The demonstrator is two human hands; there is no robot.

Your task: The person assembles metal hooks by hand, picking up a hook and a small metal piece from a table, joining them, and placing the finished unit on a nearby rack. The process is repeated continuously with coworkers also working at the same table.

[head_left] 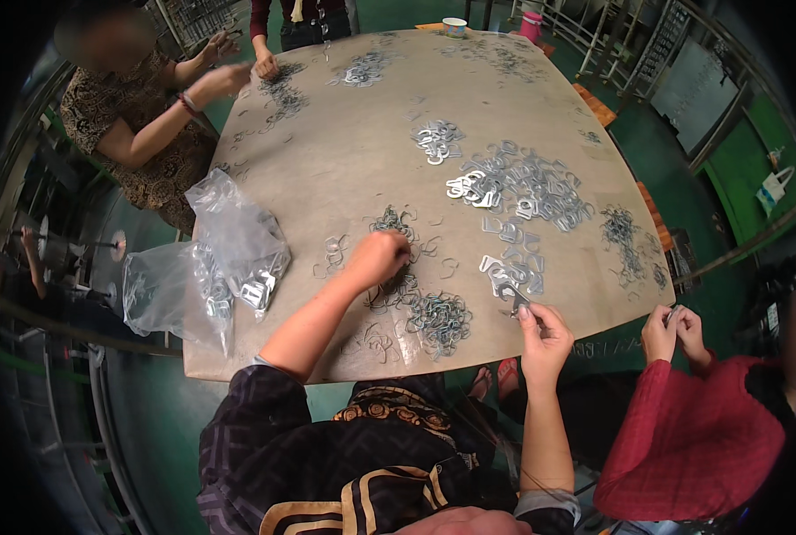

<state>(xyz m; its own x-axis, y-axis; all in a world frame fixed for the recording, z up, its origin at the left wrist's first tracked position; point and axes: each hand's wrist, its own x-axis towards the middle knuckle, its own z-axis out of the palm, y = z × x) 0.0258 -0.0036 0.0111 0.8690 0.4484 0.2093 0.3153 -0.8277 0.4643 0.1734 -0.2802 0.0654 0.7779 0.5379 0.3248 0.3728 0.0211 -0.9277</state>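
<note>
My left hand is down at a pile of small dark wire clips, its fingers bent together. What they pinch is hidden under the hand. A larger heap of the same curved clips lies just nearer to me. My right hand is raised by the table's front edge, with thumb and fingers closed on a grey metal buckle. Part of that piece is covered by the fingers. Right beyond it lies a small group of flat silvery buckles on the brown tabletop.
Bigger heaps of buckles spread farther off. A clear plastic bag with metal pieces sits at the left edge. One person works at the far left, another at the far side, and one in red sleeves at my right.
</note>
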